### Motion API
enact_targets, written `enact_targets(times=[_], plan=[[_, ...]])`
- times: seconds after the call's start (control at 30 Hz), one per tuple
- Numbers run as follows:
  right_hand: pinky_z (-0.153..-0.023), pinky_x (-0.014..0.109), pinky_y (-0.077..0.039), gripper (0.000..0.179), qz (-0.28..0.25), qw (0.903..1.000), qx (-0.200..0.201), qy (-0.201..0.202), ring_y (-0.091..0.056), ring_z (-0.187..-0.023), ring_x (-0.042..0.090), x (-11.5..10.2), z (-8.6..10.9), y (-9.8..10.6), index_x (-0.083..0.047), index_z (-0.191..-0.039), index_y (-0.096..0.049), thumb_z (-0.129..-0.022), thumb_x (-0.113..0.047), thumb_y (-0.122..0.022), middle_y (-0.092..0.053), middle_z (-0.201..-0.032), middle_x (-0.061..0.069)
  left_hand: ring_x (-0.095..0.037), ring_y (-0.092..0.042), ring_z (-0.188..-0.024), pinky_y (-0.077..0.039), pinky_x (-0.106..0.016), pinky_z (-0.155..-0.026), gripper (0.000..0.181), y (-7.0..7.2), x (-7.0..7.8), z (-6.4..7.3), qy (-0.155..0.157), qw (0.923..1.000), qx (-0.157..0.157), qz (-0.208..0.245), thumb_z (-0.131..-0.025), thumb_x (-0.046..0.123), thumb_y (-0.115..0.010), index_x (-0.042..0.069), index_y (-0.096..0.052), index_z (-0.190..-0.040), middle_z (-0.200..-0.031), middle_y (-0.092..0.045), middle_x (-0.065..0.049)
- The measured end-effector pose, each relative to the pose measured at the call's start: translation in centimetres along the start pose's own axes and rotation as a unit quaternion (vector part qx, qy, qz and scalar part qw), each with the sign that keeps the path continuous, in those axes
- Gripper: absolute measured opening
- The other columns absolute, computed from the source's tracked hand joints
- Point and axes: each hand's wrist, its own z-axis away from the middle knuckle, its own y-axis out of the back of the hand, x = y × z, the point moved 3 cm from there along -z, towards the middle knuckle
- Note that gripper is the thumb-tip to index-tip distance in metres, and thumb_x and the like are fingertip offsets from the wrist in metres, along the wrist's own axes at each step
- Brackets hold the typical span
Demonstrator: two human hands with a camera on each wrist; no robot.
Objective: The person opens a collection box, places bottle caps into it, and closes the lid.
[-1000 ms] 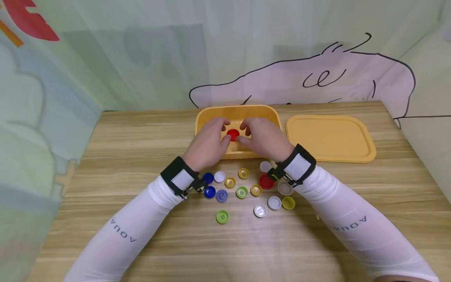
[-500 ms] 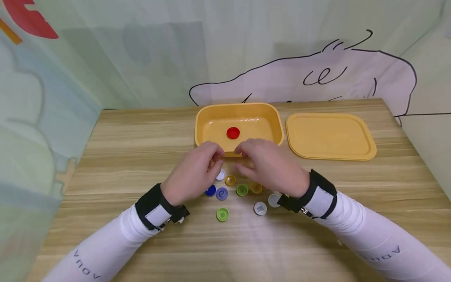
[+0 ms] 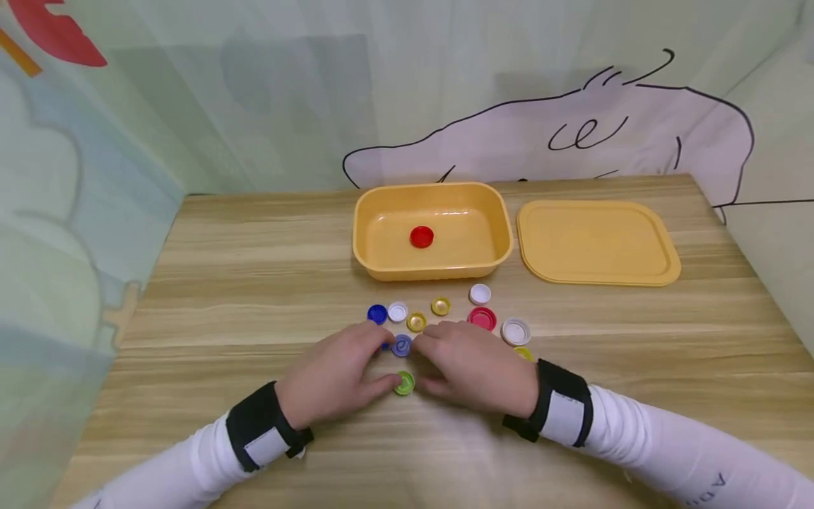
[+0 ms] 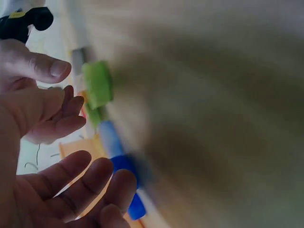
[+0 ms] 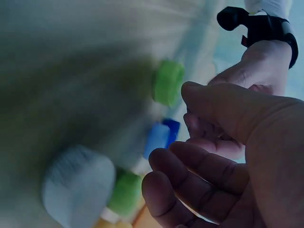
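My left hand [image 3: 337,373] is low over the table, fingers loosely bent and holding nothing. Its thumb tip overlaps a green bottle cap [image 3: 404,383] in the head view. Opposite it, my right hand [image 3: 480,366] has its fingers spread with nothing between them. Between the two sets of fingertips lies a light-blue cap [image 3: 401,346]. The left wrist view shows the green cap [image 4: 97,84] beyond the left thumb and a dark-blue cap [image 4: 124,167] by the fingers. A whitish cap [image 5: 78,186] and a second green cap [image 5: 124,192] sit near my right fingers.
A yellow box [image 3: 432,274] holding one red cap [image 3: 422,237] stands behind the hands. Its yellow lid [image 3: 598,242] lies to the right. Around the hands are more caps: white [image 3: 480,294], gold [image 3: 440,306], red [image 3: 482,318] and dark blue [image 3: 377,314].
Both hands have drawn back from inside the box towards the front caps, and the red cap stays behind in it. They now sit on either side of the green and light-blue caps.
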Motion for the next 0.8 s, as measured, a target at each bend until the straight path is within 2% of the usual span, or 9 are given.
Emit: enact_targets(times=[0.17,0.3,0.57,0.8], plan=[[-0.058,0.026,-0.044,0.028,-0.003,1.0,-0.001,-0.004,-0.045,-0.065,0.006,-0.3,0.2,-1.0,-0.017,-0.096,-0.062,-0.079,-0.037,-0.07,-0.049,-0.074,-0.011,-0.004,-0.048,-0.084,-0.05,-0.03,-0.072,0.049,-1.6,0.1,0.4,-0.031,0.9992,0.001,-0.024,-0.078,0.052,-0.068,0.018,-0.056,-0.11,-0.097,-0.055,0.009],[-0.058,0.026,-0.045,0.023,-0.02,0.9997,0.004,0.011,-0.047,-0.067,0.004,-0.6,0.1,-1.5,-0.018,-0.093,-0.061,-0.079,-0.033,-0.07,-0.053,-0.076,-0.011,-0.004,-0.048,-0.079,-0.049,-0.027,-0.067,0.044,-2.3,0.1,0.5,-0.031,0.9986,0.004,-0.042,-0.076,0.05,-0.071,0.018,-0.058,-0.104,-0.092,-0.055,0.009],[-0.062,0.028,-0.049,0.021,-0.032,0.9993,0.009,0.015,-0.052,-0.074,0.003,-0.7,0.0,-1.9,-0.021,-0.095,-0.062,-0.079,-0.031,-0.071,-0.06,-0.083,-0.01,-0.002,-0.047,-0.074,-0.046,-0.023,-0.062,0.029,-2.5,0.4,0.5,-0.02,0.9992,-0.001,-0.033,-0.078,0.041,-0.072,0.021,-0.061,-0.096,-0.087,-0.055,0.01],[-0.065,0.028,-0.051,0.021,-0.039,0.999,0.01,0.016,-0.054,-0.077,0.003,-0.8,0.0,-2.0,-0.021,-0.098,-0.063,-0.081,-0.031,-0.07,-0.062,-0.087,-0.009,-0.002,-0.047,-0.074,-0.047,-0.023,-0.063,0.028,-2.6,0.6,0.5,-0.022,0.9995,0.017,-0.013,-0.078,0.037,-0.073,0.019,-0.061,-0.097,-0.088,-0.055,0.01]])
